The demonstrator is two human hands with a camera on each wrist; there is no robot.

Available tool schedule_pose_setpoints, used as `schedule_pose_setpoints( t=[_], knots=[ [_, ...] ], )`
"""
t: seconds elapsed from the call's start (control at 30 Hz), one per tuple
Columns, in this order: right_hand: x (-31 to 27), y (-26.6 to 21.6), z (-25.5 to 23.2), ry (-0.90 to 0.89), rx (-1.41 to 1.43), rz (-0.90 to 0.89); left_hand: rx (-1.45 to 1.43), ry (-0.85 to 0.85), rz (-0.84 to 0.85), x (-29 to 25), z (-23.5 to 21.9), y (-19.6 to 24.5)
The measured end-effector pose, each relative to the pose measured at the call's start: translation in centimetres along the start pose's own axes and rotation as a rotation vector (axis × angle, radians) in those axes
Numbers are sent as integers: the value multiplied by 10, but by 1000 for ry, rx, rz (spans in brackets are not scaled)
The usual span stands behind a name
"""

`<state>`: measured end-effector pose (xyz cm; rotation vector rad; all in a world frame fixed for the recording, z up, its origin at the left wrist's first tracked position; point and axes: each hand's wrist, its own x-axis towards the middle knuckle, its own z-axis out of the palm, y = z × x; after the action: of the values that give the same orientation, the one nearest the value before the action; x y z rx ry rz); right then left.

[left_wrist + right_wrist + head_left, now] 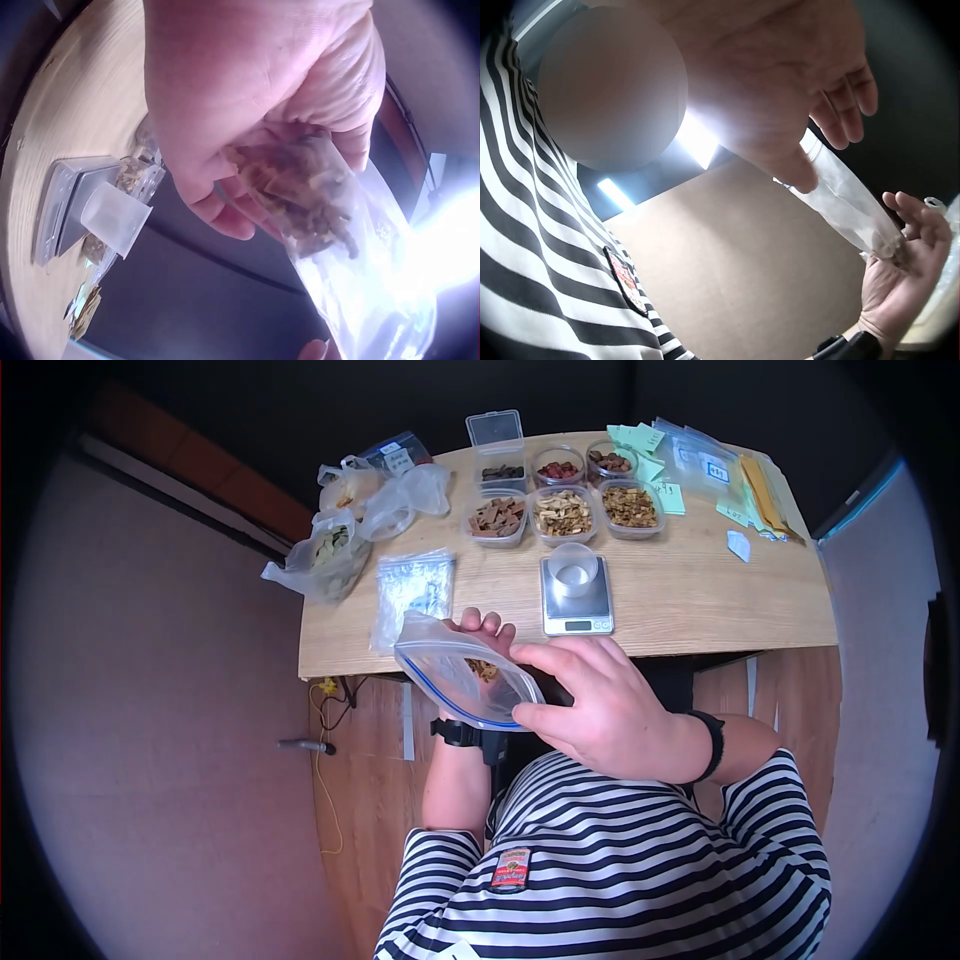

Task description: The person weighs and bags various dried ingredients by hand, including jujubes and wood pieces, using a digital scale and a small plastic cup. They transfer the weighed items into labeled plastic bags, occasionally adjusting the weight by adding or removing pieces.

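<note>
A clear zip bag [440,665] with a blue strip along its gaping mouth hangs between both hands. Dried yellow-brown pieces [300,195] lie in its bottom. The left hand [904,281] holds that lower end from beneath, its fingers loosely curled about it and the pieces against the palm. At the mouth, the right hand [610,705] grips the bag's edge with thumb and forefinger; its other fingers are off the bag. Beyond the hands, a small clear cup [574,572] stands on a digital scale [578,626] near the table's front edge.
On the table [680,605], several clear tubs of dried goods, among them bark-like pieces [497,517], stand in two rows. A stack of flat bags [415,590] and tied plastic bags [335,560] lie left. Green notes [670,498] and labelled bags [705,460] lie right.
</note>
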<state>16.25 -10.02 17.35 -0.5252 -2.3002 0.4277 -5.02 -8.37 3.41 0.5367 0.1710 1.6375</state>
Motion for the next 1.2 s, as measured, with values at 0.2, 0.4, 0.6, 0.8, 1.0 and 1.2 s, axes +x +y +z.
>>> schedule_pose_setpoints(
  t=[0.2,0.4,0.6,0.8,1.0,1.2],
  knots=[
    [-1,6,0,15,21,-5,-93,-2,18,0,6,-5],
    [-6,37,-2,84,87,73,-28,85,-85,13,-22,16],
    [-35,94,-11,302,197,327,-10,171,-65,48,-11,38],
    [-92,190,12,476,354,784,108,143,-100,101,-13,41],
    [-122,215,21,524,61,814,471,114,-165,160,20,17],
    [-114,202,18,522,-34,810,574,60,-296,203,29,-8]
  ],
)
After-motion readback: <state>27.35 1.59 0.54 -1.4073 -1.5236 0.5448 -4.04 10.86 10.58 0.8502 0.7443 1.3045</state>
